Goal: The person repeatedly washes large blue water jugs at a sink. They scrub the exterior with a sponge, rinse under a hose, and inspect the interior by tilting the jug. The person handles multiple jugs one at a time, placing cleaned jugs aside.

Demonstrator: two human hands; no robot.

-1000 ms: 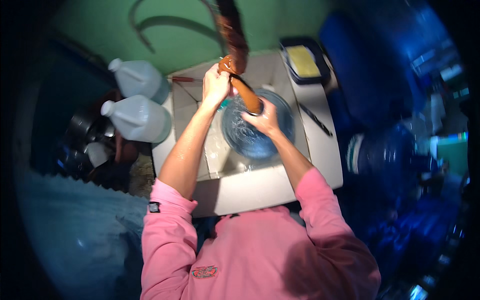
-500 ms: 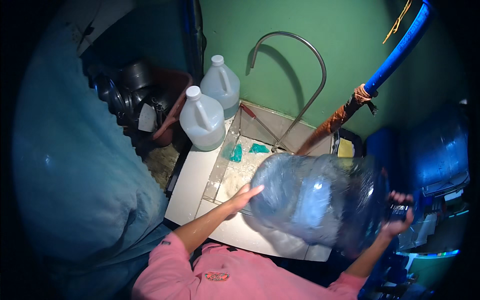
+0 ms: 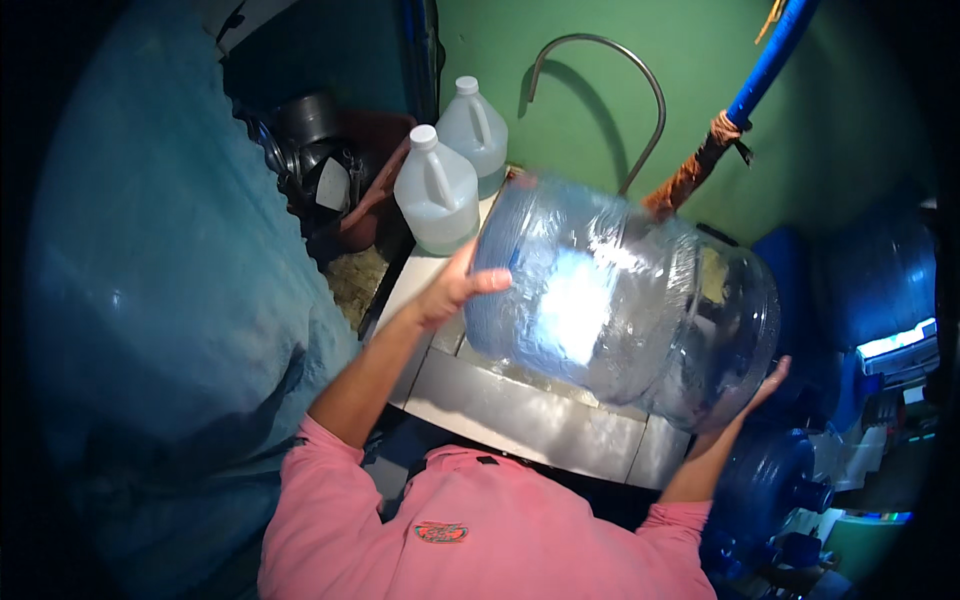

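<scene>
Head view: a clear plastic water jug (image 3: pixel 630 310) is being held sideways between the left hand (image 3: pixel 452 292) and right hand (image 3: pixel 757 392), its long axis running hand to hand.

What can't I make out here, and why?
All in the head view:
Left hand: most fingers, hidden behind the jug.
Counter: far part, mostly hidden by the jug.
Blue hose: upper end, cut off by the top edge.
Shirt emblem: fine details, too small.
</scene>
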